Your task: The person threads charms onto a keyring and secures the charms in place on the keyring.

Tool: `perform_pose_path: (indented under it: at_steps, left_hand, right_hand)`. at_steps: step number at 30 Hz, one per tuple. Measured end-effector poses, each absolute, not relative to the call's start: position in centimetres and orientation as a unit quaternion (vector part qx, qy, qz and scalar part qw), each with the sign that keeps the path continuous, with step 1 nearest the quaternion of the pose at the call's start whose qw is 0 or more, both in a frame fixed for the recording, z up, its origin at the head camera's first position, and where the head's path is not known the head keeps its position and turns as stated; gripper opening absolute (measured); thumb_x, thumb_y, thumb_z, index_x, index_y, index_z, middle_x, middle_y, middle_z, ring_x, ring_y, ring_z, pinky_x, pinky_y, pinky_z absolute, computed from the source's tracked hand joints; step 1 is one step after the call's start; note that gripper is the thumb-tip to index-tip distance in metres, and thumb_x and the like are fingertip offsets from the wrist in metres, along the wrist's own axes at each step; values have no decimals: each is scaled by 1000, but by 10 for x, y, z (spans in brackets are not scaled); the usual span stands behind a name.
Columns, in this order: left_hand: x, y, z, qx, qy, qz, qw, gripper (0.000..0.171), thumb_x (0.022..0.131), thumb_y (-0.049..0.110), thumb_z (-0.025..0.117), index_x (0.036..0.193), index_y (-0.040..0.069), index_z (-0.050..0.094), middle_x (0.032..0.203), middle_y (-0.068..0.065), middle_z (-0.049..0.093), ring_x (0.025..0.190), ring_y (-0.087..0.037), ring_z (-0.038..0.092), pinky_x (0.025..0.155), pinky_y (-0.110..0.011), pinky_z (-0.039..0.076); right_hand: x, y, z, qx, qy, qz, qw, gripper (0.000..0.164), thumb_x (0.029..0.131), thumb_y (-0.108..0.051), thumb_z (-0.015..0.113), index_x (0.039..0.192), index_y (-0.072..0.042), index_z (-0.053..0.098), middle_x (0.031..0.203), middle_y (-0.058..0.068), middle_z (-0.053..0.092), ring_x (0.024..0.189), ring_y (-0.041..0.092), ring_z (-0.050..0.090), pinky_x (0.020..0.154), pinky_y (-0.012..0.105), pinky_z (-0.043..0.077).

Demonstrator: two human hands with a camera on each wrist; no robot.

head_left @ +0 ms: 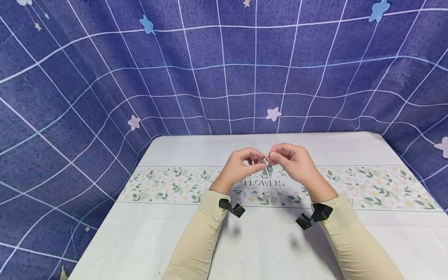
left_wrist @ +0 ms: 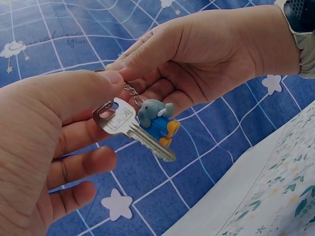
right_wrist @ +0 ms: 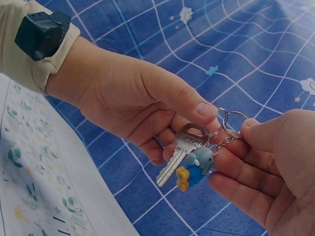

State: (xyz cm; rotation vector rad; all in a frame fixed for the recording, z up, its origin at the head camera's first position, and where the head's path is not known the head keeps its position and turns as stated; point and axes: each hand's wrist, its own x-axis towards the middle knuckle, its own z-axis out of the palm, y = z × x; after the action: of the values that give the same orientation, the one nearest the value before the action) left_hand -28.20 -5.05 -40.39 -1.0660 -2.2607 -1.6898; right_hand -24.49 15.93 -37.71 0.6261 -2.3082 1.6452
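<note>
Both hands meet above the table. My left hand [head_left: 243,163] pinches a metal ring beside the head of a silver key [right_wrist: 183,152], between thumb and fingers. The right hand [head_left: 294,159] pinches a larger key ring [right_wrist: 235,124], linked with the left one. From a short chain [right_wrist: 225,142] hangs an elephant charm [left_wrist: 156,120], grey-headed with a blue body and yellow feet. Key and charm dangle close together below the fingertips. In the left wrist view the thumb hides most of the rings.
A white table cover [head_left: 168,229] carries a flower-printed band with the word FLOWER. Behind it hangs a blue curtain [head_left: 241,81] with white grid lines and stars. Black camera mounts [head_left: 232,208] sit on both wrists, over beige sleeves.
</note>
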Motion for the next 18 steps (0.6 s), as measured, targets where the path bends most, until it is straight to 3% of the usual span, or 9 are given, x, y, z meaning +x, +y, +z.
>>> perform_pose_path:
  at_steps: [12,18]
  left_hand:
    - [-284,-50,-405,-347,-750,-560,59,16,87,10,79,102,6,74,87,-3,71,78,-13,61,74,-27,47]
    - [-283,-50,-405,-349,-747,-564,46,25,87,8,79,110,6,72,92,-6,70,79,-12,60,73,-25,47]
  right_hand:
    - [-244,159,-377,221,-790,560,115,13,99,-4,64,103,6,70,93,17,74,81,7,71,78,23,57]
    - [-245,160,-378,212,-796,554,120,12,99,-6,65,101,4,71,90,15,74,79,8,70,76,23,57]
